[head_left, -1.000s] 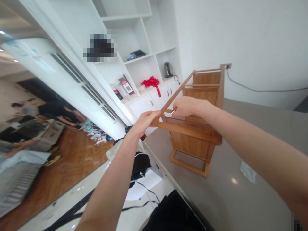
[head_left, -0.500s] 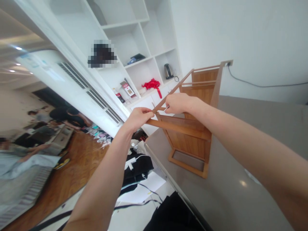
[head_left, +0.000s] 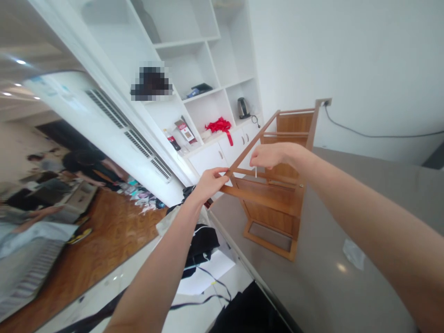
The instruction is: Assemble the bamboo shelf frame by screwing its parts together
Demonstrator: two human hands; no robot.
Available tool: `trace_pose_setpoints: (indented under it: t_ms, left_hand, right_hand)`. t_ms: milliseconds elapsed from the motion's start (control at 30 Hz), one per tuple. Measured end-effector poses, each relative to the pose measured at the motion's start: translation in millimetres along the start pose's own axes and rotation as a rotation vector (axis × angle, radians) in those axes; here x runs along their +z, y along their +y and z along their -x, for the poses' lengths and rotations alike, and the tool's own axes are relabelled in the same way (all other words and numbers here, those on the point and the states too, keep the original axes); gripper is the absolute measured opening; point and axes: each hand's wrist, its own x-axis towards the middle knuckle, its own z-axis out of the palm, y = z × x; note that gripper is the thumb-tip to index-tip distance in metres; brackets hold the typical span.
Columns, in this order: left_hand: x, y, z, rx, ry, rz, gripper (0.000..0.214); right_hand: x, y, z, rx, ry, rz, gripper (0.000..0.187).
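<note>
A brown wooden rack (head_left: 270, 203) with slats and panels stands on the grey tabletop. My left hand (head_left: 211, 184) is closed on its near left corner, with the thumb and fingers around the rail end. My right hand (head_left: 268, 156) is above the rack, fingers curled in a pinch. A thin pale rod (head_left: 255, 172) points down from those fingers; its upper end is hidden in the hand. The rod looks apart from the corner that my left hand grips.
Black cloth (head_left: 203, 243) and dark straps lie on a white surface at lower left. A clear plastic piece (head_left: 354, 254) is on the tabletop (head_left: 322, 222). Beyond are white shelves (head_left: 208, 97) with a kettle (head_left: 243, 108) and red ribbon (head_left: 219, 125). People sit and bend at far left.
My right hand has moved right, away from the rack corner, and the rod now points down. My left hand keeps its grip on the corner. The view has shifted slightly.
</note>
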Motion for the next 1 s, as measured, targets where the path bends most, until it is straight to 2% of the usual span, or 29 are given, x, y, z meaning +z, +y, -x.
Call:
trace_pose_setpoints:
  t_ms: [100,233,333,467,533,633,733,833,1000]
  left_hand:
    - [-5.9,3.6,-5.3,-0.029,-0.039,0.108,0.042]
    - [-9.6,2.7,-20.2,-0.184,-0.097,0.249,0.033]
    - [-13.1,-3.7,-30.9,-0.259,-0.165,0.415,0.023]
    - [-19.5,-13.7,-38.1,-0.33,-0.373,0.705,0.018]
    - [-21.3,-17.1,-40.0,-0.363,-0.45,0.796,0.016]
    - [-21.4,-21.0,-42.0,-0.389,-0.475,0.872,0.014]
    - [-21.4,-27.4,-41.7,-0.361,-0.475,0.92,0.012]
    - [-22.9,-36.9,-40.0,-0.321,-0.513,0.989,0.019]
    - [-26.0,-48.3,-42.1,-0.31,-0.565,1.023,0.027]
  right_hand:
    - [-8.8,-9.5,-9.4,0.022,-0.009,-0.167,0.022]
    - [-5.5,-29.0,-25.6,0.012,0.035,-0.46,0.024]
    - [-2.6,-43.6,-37.3,0.001,0.078,-0.541,0.029]
    - [-3.3,-56.5,-53.8,0.022,0.175,-0.332,0.028]
    - [-4.7,-60.1,-60.4,0.015,0.151,-0.176,0.024]
    - [-6.3,-64.3,-66.1,-0.021,0.055,0.047,0.023]
    - [-8.2,-67.1,-67.4,-0.004,0.118,0.232,0.023]
    - [-12.5,-67.6,-66.9,0.028,0.166,0.212,0.023]
    - [-17.0,-67.6,-71.6,0.033,0.122,-0.095,0.024]
